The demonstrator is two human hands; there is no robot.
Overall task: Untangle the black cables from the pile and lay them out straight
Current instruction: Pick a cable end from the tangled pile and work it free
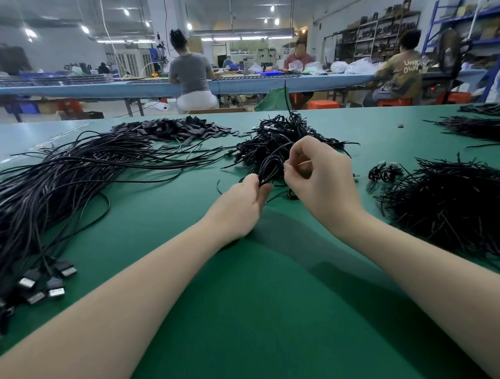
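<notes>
Two bare forearms reach forward over the green tabletop (253, 323) to the near edge of the tangled pile (281, 145) of black cables. The left hand (241, 205) pinches a looped cable bundle (271, 168) at its lower end; the right hand (316, 172), fingers curled, pinches the same loops just beside it. The loops rise away from both hands, back into the pile, so freeing them probably means drawing them toward the body. Straightened cables (48, 193) with connectors lie well to the left, cut black ties (453, 203) to the right. Beyond, seated workers (190, 71) fill a workshop.
</notes>
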